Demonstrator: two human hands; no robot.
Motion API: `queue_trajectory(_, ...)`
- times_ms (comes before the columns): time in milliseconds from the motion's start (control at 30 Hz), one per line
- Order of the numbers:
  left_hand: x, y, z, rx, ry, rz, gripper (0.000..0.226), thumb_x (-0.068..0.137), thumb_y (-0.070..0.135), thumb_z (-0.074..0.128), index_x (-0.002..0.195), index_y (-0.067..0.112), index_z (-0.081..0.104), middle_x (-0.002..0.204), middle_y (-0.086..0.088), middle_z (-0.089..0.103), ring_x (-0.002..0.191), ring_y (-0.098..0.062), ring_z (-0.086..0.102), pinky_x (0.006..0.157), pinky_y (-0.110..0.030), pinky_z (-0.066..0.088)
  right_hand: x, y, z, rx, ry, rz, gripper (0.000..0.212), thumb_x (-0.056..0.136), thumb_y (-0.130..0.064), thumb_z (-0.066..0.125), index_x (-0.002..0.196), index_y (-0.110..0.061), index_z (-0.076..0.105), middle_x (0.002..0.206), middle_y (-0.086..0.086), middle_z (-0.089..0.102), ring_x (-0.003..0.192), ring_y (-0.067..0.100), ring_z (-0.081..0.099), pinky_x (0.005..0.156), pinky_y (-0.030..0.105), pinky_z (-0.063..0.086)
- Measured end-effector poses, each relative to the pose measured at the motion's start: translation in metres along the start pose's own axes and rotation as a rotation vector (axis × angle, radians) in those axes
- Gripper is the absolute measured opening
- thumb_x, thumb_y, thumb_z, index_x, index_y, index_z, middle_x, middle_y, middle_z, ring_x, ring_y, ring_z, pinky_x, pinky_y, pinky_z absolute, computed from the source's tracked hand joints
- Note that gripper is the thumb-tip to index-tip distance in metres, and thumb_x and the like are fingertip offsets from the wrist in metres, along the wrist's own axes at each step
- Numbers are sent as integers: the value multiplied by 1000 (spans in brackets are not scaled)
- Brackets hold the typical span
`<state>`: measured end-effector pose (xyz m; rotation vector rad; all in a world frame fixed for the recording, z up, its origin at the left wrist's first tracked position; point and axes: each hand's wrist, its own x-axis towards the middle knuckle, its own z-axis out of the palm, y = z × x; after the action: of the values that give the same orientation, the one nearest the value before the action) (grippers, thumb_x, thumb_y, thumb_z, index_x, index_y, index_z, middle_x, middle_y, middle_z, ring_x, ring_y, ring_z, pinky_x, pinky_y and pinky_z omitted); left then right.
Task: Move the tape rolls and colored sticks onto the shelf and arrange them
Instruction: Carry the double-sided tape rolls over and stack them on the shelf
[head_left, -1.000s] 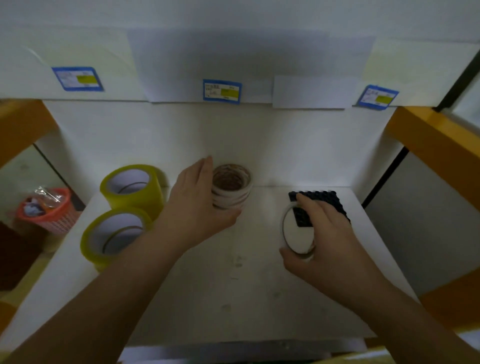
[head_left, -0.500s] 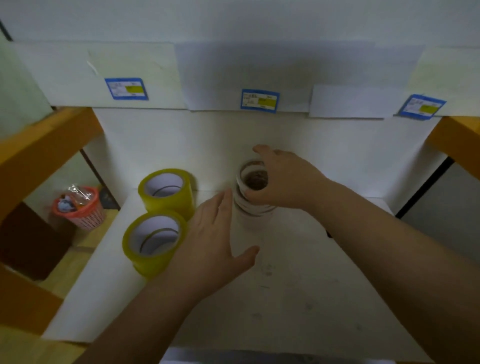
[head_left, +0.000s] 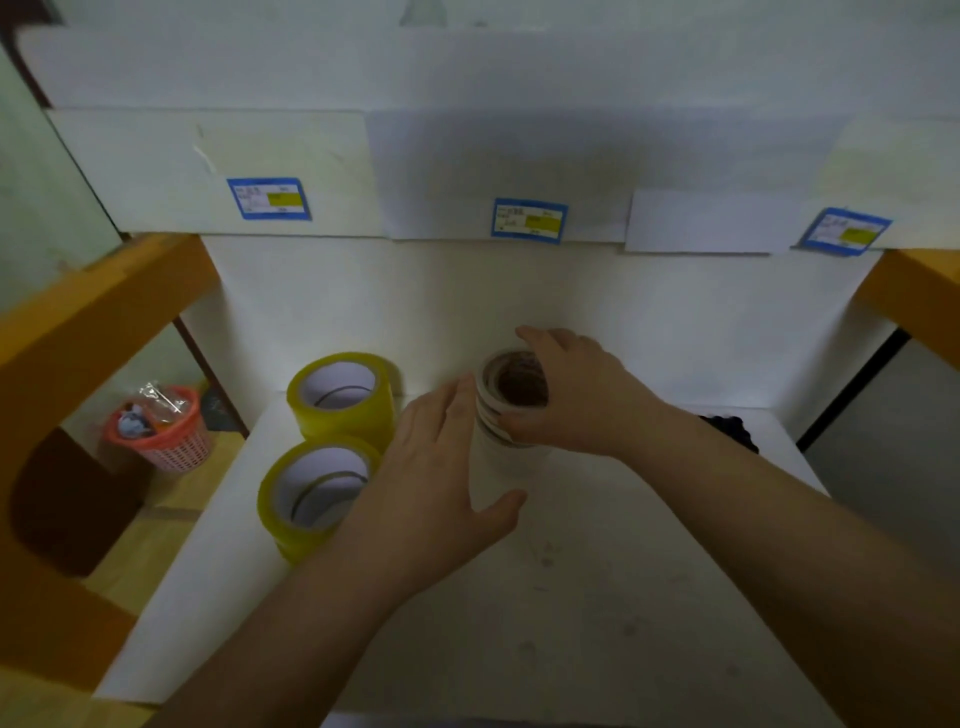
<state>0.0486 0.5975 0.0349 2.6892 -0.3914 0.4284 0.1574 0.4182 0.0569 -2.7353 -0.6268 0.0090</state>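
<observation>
A stack of white tape rolls (head_left: 511, 395) stands upright at the back middle of the white shelf (head_left: 597, 597). My right hand (head_left: 576, 395) wraps around the top of that stack from the right, fingers curled over the uppermost roll. My left hand (head_left: 441, 483) is open, its fingertips resting flat against the stack's left side. Two wide yellow tape rolls stand to the left, one at the back (head_left: 340, 400) and one nearer (head_left: 311, 493), partly behind my left hand. No colored sticks are in view.
A black studded object (head_left: 730, 428) lies at the back right, mostly behind my right forearm. Orange shelf beams run at the left (head_left: 78, 332) and right (head_left: 919, 296). An orange basket (head_left: 161, 431) sits on the floor to the left. Blue labels hang above.
My right hand brought a thin white roll from the right side over to the stack's top. My left hand slid in against the stack's side. The view shifted left.
</observation>
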Motion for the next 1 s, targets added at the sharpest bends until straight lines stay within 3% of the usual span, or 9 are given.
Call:
queue_trajectory(133, 4, -5, -2, 26, -20, 6, 109, 76, 72, 46, 157, 18, -3, 162, 0, 10, 146, -16, 6, 109, -15, -4, -23, 6, -4, 77, 115, 11, 112, 61, -79, 58, 155, -28, 23, 155, 2, 33, 141, 24, 34, 115, 46, 34)
queue_trajectory(233, 12, -10, -4, 56, -82, -7, 107, 82, 60, 62, 157, 18, -1, 161, -3, 14, 147, -21, 12, 114, -23, 7, -51, 17, -2, 90, 240, 23, 98, 73, -62, 69, 153, -22, 30, 153, 3, 36, 142, 23, 34, 116, 44, 33)
queue_trajectory(367, 28, -15, 0, 153, -68, 29, 99, 73, 65, 48, 152, 8, 29, 147, -15, 41, 134, -34, 39, 112, -40, 29, -90, 29, 5, 57, 390, 131, 81, 81, -49, 71, 150, -23, 36, 153, 3, 36, 142, 20, 31, 116, 32, 28)
queue_trajectory(467, 34, -9, 4, 139, -49, 64, 94, 74, 63, 44, 151, 10, 31, 149, -12, 40, 136, -34, 38, 113, -45, 32, -114, 36, 9, 19, 418, 226, 76, 82, -43, 73, 147, -22, 40, 151, 3, 38, 139, 21, 33, 113, 32, 27)
queue_trajectory(567, 32, 5, 10, 106, -12, 119, 88, 77, 57, 45, 151, 12, 33, 151, -8, 39, 137, -31, 35, 114, -44, 32, -135, 49, 11, -21, 436, 271, 71, 81, -42, 71, 142, -20, 44, 143, 4, 44, 132, 24, 42, 110, 42, 40)
queue_trajectory(633, 26, 18, 15, 86, 0, 136, 84, 77, 54, 48, 149, 12, 37, 150, -8, 40, 136, -30, 36, 114, -42, 30, -150, 52, 12, -13, 447, 268, 66, 80, -39, 71, 139, -19, 47, 134, 3, 49, 124, 25, 47, 104, 40, 44)
queue_trajectory(733, 14, 40, 23, 62, 7, 151, 82, 80, 52, 52, 150, 14, 35, 151, -7, 39, 139, -29, 34, 117, -46, 29, -179, 52, 11, -28, 454, 277, 69, 82, -37, 72, 143, -17, 45, 139, 5, 47, 128, 25, 44, 106, 35, 38)
queue_trajectory(900, -7, 87, 36, 97, -44, 194, 84, 82, 43, 69, 152, 14, 31, 153, -8, 36, 142, -27, 26, 116, -37, 17, -243, 65, -4, -64, 449, 306, 69, 86, -41, 68, 145, -17, 42, 141, 6, 42, 130, 27, 38, 104, 40, 41)
queue_trajectory(1000, -24, 125, 43, 71, -69, 197, 81, 83, 43, 66, 151, 12, 33, 150, -10, 39, 138, -29, 29, 113, -36, 20, -292, 69, -17, -64, 433, 308, 68, 87, -41, 67, 146, -19, 41, 142, 6, 40, 130, 27, 38, 103, 37, 38)
